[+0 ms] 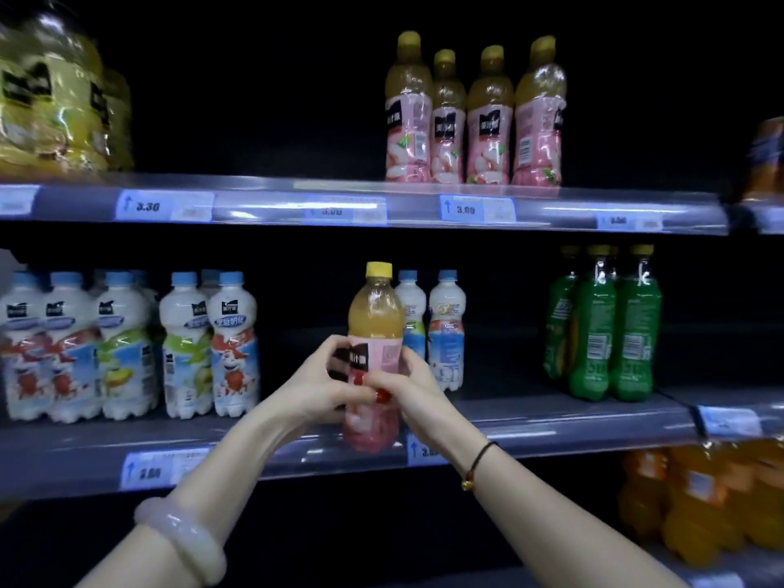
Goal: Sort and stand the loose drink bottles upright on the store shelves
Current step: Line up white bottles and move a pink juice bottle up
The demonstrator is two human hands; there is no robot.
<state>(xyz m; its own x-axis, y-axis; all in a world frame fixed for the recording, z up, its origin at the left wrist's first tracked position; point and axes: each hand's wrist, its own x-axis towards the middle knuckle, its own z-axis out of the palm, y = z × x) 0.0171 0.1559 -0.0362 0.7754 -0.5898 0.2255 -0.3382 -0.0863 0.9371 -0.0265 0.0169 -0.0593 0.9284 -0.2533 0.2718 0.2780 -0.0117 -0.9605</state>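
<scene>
Both hands hold one clear plastic juice bottle with a yellow cap, amber drink and a pink fruit label point(373, 354), upright at centre frame, in front of the grey middle shelf point(551, 418). The left hand point(322, 386) wraps the label from the left; the right hand point(409, 390) closes on it from the right, so each grip is narrow and full of the same bottle. Its base hangs level with the shelf's front price rail — whether it touches the shelf I cannot tell, since the fingers and the rail cover that spot.

The step in hand looks like sorting: this bottle matches the four pink-label juice bottles point(475, 116) standing in a row at upper centre-right on the top shelf point(263, 203), not the white milky-drink bottles with blue caps point(428, 328) just behind it. The next move probably calls for lifting it clear of the rail and setting it upright beside its own kind.

Much is hard to read — the yellow bottles point(55, 99) at upper left are smeared by blur, the orange bottles point(712, 498) at lower right are cut by the frame edge, and the shelf backs are lost in darkness. Price tags are only partly legible.
</scene>
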